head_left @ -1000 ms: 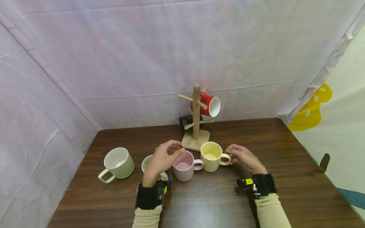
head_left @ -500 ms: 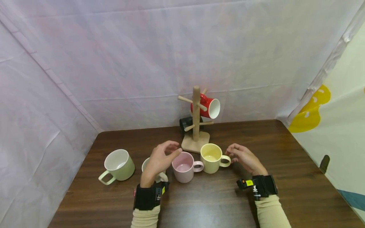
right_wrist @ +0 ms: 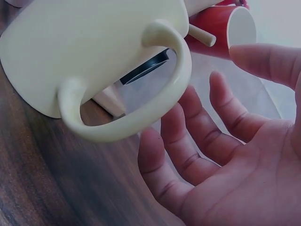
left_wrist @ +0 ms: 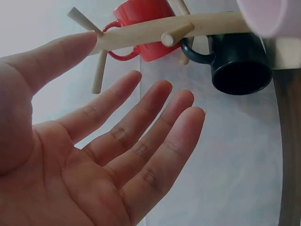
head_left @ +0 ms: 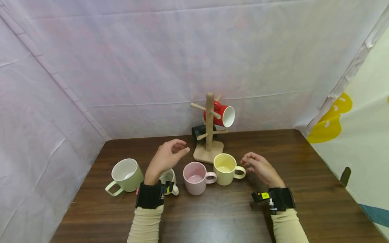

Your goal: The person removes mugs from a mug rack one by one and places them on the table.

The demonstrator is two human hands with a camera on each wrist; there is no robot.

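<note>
My left hand hovers above and behind a whitish mug, which its wrist partly hides. The left palm is bare and the fingers are spread in the left wrist view. To its right stands a pink mug, handle pointing right. A yellow mug stands beside the pink one. Just right of the yellow mug's handle is my right hand, fingers relaxed and holding nothing; whether a fingertip touches the handle I cannot tell. A green mug stands at the left, handle toward the front left.
Behind the mugs stands a wooden mug tree with several pegs. A red mug hangs on its upper part, and a black mug hangs low at the back. The brown table ends at a pale cloth wall.
My left hand has drifted left and back, away from the pink mug, uncovering more of the whitish mug. My right hand has hardly moved. The mugs stay where they were.
</note>
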